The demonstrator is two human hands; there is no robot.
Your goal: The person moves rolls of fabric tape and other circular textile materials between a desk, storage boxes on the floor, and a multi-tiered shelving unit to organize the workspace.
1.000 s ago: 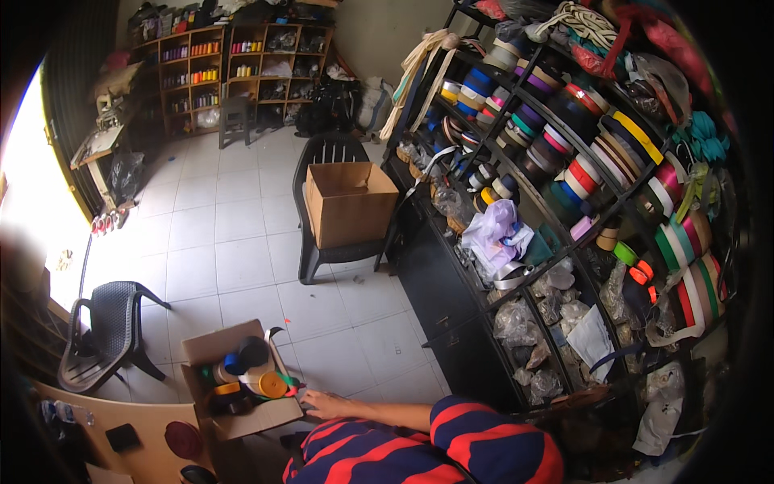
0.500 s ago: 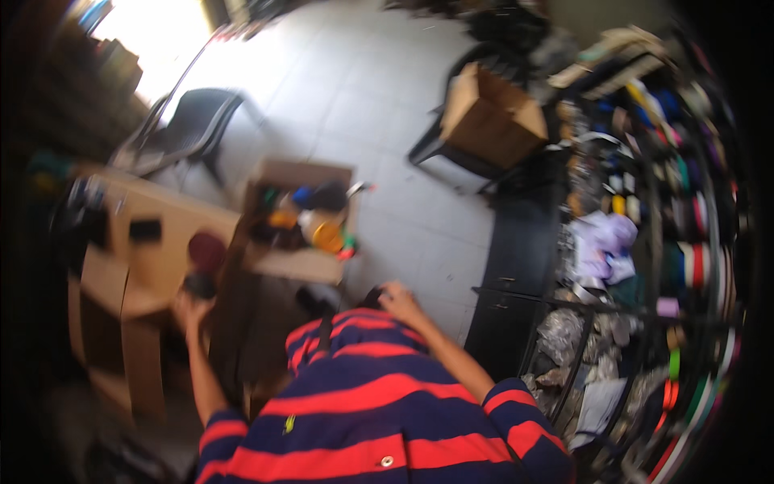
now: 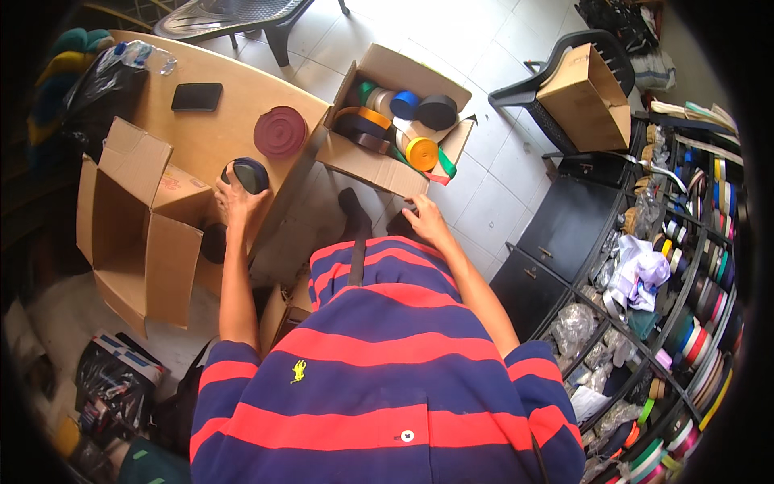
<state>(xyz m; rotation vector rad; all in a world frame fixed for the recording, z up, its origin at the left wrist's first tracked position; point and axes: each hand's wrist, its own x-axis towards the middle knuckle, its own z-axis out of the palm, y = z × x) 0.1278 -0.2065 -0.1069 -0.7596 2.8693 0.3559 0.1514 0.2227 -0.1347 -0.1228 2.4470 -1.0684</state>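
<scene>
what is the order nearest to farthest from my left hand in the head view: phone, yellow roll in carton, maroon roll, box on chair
1. Maroon roll: on the table, ahead-right of your left hand.
2. Phone: on the table, ahead-left.
3. Yellow roll: in the carton, right.
4. Box: on the chair, far right.

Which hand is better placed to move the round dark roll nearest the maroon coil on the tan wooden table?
Probably the left hand: its fingers are on the round dark roll. The right hand is away from it, near the brown cardboard box of coloured rolls.
</scene>
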